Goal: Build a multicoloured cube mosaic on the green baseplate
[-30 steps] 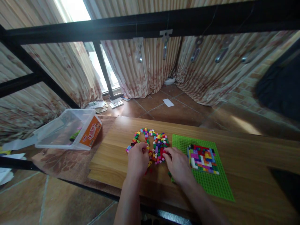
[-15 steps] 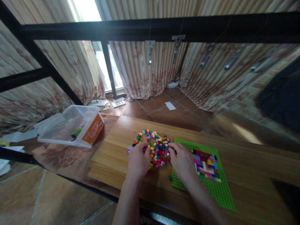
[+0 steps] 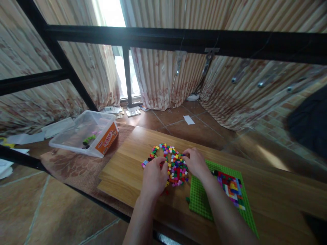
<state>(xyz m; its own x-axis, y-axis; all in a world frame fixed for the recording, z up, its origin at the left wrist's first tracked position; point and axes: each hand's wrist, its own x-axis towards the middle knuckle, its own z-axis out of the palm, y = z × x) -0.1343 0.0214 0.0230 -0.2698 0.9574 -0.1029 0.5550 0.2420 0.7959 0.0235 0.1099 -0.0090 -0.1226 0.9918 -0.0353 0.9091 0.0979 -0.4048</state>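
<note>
A loose heap of small coloured toy bricks (image 3: pixel 179 172) lies on the wooden table. My left hand (image 3: pixel 154 176) is at the heap's left side, thumb and fingers drawn together; whatever is in them is too small or hidden to make out. At the heap's far right edge is my right hand (image 3: pixel 194 162), its fingers curled in a pinch by the bricks, with the contents unclear. Under my right forearm lies a green studded baseplate (image 3: pixel 200 199). It carries a flat patch of joined multicoloured bricks (image 3: pixel 233 190), partly covered by the forearm.
A clear plastic box (image 3: pixel 76 148) with an orange label and a few pieces inside stands left of the wooden tabletop (image 3: pixel 122 170). Black metal bars (image 3: pixel 158 39) cross in front of striped curtains (image 3: pixel 155 78). Papers lie on the tiled floor, including a white sheet (image 3: pixel 189 119).
My right hand has moved away from me, toward the heap's far right edge, uncovering more of the baseplate's near part. My left hand stays at the heap's left side. The view has shifted slightly.
</note>
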